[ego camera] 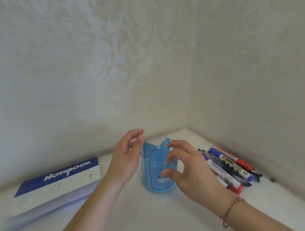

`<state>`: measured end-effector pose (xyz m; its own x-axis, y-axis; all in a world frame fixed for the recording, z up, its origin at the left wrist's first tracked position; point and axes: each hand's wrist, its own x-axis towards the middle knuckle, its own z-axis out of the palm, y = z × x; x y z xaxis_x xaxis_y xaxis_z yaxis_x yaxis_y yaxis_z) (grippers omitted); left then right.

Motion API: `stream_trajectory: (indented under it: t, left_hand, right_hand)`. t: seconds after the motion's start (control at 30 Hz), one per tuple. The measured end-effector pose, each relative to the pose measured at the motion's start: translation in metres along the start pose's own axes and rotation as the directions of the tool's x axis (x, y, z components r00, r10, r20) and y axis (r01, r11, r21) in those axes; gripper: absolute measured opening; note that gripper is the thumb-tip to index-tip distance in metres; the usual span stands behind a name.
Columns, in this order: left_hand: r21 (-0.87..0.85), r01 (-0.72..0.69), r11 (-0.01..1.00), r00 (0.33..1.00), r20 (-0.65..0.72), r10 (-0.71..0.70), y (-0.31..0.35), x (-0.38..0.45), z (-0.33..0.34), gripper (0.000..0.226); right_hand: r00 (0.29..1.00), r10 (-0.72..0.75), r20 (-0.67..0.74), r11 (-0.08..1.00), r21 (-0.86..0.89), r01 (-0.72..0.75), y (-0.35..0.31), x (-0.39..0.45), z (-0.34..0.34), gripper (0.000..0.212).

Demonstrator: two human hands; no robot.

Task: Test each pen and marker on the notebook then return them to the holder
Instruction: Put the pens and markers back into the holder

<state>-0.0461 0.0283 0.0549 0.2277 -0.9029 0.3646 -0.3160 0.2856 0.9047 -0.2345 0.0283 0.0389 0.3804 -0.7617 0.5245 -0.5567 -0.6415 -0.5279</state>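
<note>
One translucent blue pen holder (156,169) stands upright on the white desk (135,217), its compartments showing no pens. The left hand (126,158) and right hand (189,171) flank it, fingers apart and loosely curved, gripping nothing; contact is unclear. One closed notebook (58,184) lies left. Roughly eight pens and markers (232,166) pile right, overlapping and partly hidden by the right hand, so an exact count is uncertain.

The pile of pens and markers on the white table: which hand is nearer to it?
Right. The right hand lies beside the pile of pens and markers; the left hand is beyond the blue plastic holder.
</note>
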Motion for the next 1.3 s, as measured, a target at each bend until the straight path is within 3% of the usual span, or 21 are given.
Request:
stream_trajectory:
  t: [0.13,0.23,0.3,0.37,0.43,0.5,0.57,0.73,0.8,0.87,0.93,1.0,1.07,1.13,1.2,1.3]
  left_hand:
    - [-0.144,0.023,0.989,0.999,0.031,-0.018,-0.005,-0.001,0.02,0.036]
    - [-0.171,-0.012,0.985,0.998,0.057,0.022,-0.013,-0.007,0.02,0.05]
    - [-0.152,-0.024,0.988,0.995,0.093,0.038,-0.019,-0.01,0.017,0.056]
    - [-0.139,-0.04,0.989,0.99,0.131,0.058,-0.023,-0.012,0.014,0.057]
    - [-0.14,-0.051,0.989,0.985,0.155,0.073,-0.025,-0.01,0.012,0.057]
    - [-0.158,-0.046,0.986,0.983,0.168,0.073,-0.026,-0.007,0.011,0.056]
    - [-0.208,-0.018,0.978,0.982,0.182,0.057,-0.026,-0.005,0.011,0.058]
    - [-0.201,-0.026,0.979,0.98,0.19,0.065,-0.029,-0.006,0.013,0.064]
    - [-0.205,-0.025,0.978,0.98,0.189,0.065,-0.029,-0.007,0.014,0.061]
    - [-0.22,-0.032,0.975,0.977,0.199,0.077,-0.028,-0.007,0.016,0.058]
    - [-0.222,-0.054,0.974,0.973,0.207,0.101,-0.028,-0.008,0.02,0.054]
    - [-0.233,-0.069,0.97,0.965,0.229,0.124,-0.028,-0.01,0.026,0.051]
    - [-0.235,-0.075,0.969,0.956,0.259,0.137,-0.028,-0.013,0.029,0.051]
    - [-0.232,-0.075,0.97,0.95,0.278,0.14,-0.029,-0.013,0.031,0.052]
    - [-0.22,-0.083,0.972,0.949,0.279,0.144,-0.029,-0.013,0.03,0.054]
    - [-0.166,-0.14,0.976,0.941,0.284,0.183,-0.029,-0.011,0.029,0.06]
  right_hand:
    - [0.998,-0.058,-0.039,0.987,-0.156,0.051,-0.008,-0.011,0.005,0.026]
    - [0.998,-0.06,-0.002,0.974,-0.219,0.058,0.0,-0.007,-0.015,0.056]
    - [0.996,0.078,-0.051,0.955,-0.283,-0.089,0.016,-0.005,-0.04,0.054]
    - [0.962,0.257,-0.089,0.843,-0.466,-0.268,0.035,-0.002,-0.062,0.043]
    - [0.914,0.403,-0.052,0.726,-0.59,-0.354,0.051,0.002,-0.065,0.036]
    - [0.873,0.488,-0.018,0.691,-0.602,-0.399,0.06,0.004,-0.059,0.03]
    - [0.871,0.492,-0.002,0.703,-0.59,-0.398,0.063,0.004,-0.056,0.027]
    - [0.901,0.423,0.091,0.656,-0.717,-0.235,0.067,0.001,-0.049,0.027]
    - [0.9,0.434,0.047,0.739,-0.59,-0.325,0.07,0.003,-0.054,0.034]
    - [0.906,0.417,-0.069,0.88,-0.219,-0.421,0.063,0.008,-0.064,0.042]
    - [0.878,0.392,-0.274,0.911,0.247,-0.329,0.044,0.011,-0.072,0.05]
    - [0.842,0.378,-0.384,0.823,0.556,-0.116,0.02,0.012,-0.073,0.05]
    - [0.843,0.289,-0.453,0.778,0.625,0.069,0.003,0.011,-0.067,0.044]
    - [0.845,0.227,-0.485,0.764,0.627,0.155,-0.001,0.011,-0.06,0.043]
    - [0.868,0.191,-0.458,0.768,0.62,0.158,-0.001,0.012,-0.052,0.043]
    - [0.936,0.113,-0.332,0.886,0.461,0.056,0.004,0.008,-0.038,0.044]
